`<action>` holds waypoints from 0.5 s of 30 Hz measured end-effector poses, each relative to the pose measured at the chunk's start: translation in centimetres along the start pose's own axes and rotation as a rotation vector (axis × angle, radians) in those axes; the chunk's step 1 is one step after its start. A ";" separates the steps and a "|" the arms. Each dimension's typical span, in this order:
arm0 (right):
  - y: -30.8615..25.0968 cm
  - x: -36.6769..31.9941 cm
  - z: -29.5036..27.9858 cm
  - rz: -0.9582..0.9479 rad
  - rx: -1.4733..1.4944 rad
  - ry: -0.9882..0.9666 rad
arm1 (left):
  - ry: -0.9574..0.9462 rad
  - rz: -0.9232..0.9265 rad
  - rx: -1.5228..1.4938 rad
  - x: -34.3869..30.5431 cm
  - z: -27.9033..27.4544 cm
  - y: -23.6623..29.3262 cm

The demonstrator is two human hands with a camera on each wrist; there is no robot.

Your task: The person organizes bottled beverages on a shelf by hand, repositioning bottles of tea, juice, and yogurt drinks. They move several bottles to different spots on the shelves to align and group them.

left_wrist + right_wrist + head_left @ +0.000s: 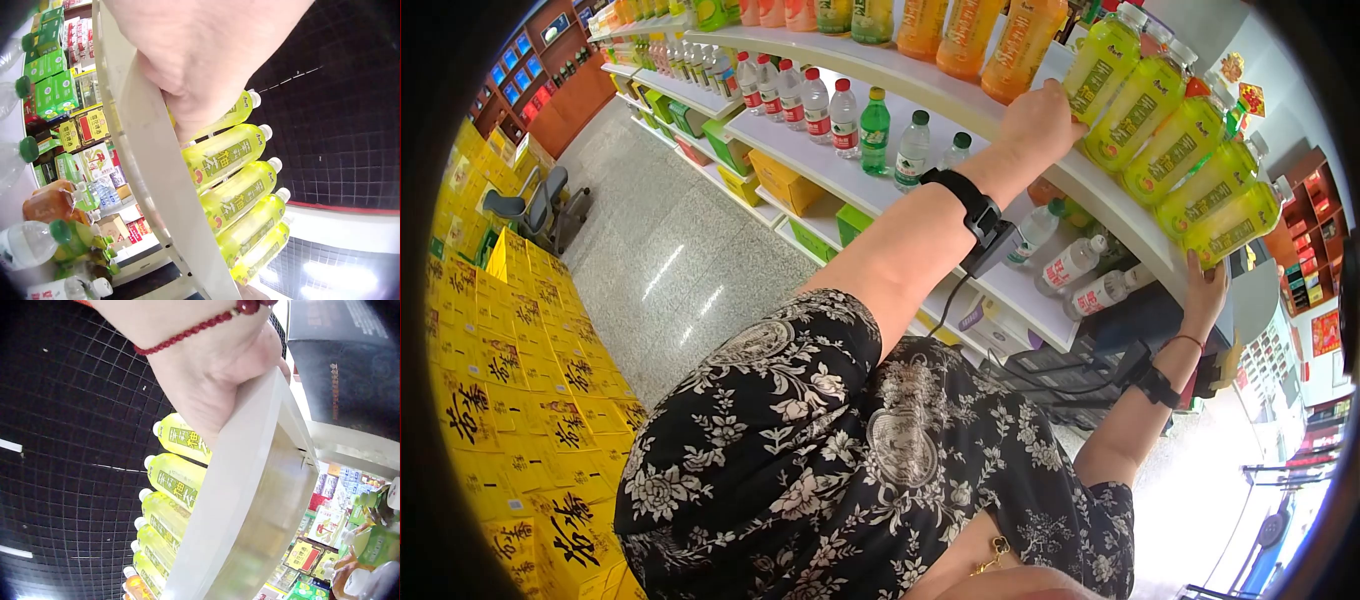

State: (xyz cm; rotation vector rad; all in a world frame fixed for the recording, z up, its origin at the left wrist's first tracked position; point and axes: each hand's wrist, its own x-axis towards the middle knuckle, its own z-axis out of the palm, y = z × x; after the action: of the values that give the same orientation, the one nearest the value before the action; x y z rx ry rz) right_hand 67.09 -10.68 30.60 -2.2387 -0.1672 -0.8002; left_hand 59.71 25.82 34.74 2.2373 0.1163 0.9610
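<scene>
Several yellow-green drink bottles with white caps stand in a row along the top shelf's front edge. At one end of the row, my left hand reaches over the shelf board and touches the end bottle. Its fingers are mostly hidden by the bottle, and I cannot tell how they curl. My right hand is at the other end, its extended fingers against the outermost bottle. In the right wrist view, the right hand lies over the corner of the white shelf board.
Orange drink bottles stand beside the row. Below are water bottles with red caps, a green bottle and boxed goods. Stacked yellow cartons line the aisle, with an office chair farther off.
</scene>
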 end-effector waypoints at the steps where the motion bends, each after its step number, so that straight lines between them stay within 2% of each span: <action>1: -0.2 0.0 -0.1 -0.003 0.001 -0.002 | -0.001 0.013 0.010 -0.1 -0.1 -0.1; 3: -0.6 -0.1 -0.3 0.010 -0.112 -0.014 | 0.001 0.025 0.020 -0.1 -0.1 -0.3; 5: -1.3 -0.3 -0.5 0.011 -0.128 -0.017 | 0.149 -0.002 0.015 -0.1 -0.4 -0.8; 6: -1.4 -0.4 -0.5 0.016 -0.147 -0.023 | 0.148 -0.003 0.015 -0.2 -1.3 -1.1; 7: -1.4 -0.3 -0.1 0.019 -0.148 -0.024 | 0.225 -0.039 -0.086 -0.1 -2.8 -1.9; 8: -0.9 -0.3 0.2 0.002 -0.051 -0.009 | 0.299 -0.072 -0.187 0.0 -3.9 -2.4; 9: -0.5 -0.3 0.4 -0.016 0.046 0.006 | 0.296 -0.071 -0.186 0.6 -3.9 -3.8; 11: -0.5 -0.4 0.2 -0.015 0.017 0.009 | 0.642 0.163 0.082 2.2 -3.5 -7.1; 12: -0.5 -0.3 0.3 -0.018 -0.008 0.014 | 0.642 0.164 0.084 2.0 -4.1 -6.8; 14: 0.2 0.3 0.7 -0.013 -0.039 0.006 | 0.261 -0.085 0.090 1.8 -5.0 -6.2; 15: 0.1 0.3 0.6 -0.007 -0.075 0.002 | 0.264 -0.086 0.090 1.7 -5.1 -5.8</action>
State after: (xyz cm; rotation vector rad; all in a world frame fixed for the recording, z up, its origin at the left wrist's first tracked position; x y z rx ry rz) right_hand 67.63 -10.42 30.39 -2.3082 -0.1468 -0.8251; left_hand 58.53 33.62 34.60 2.1559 0.3774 1.2202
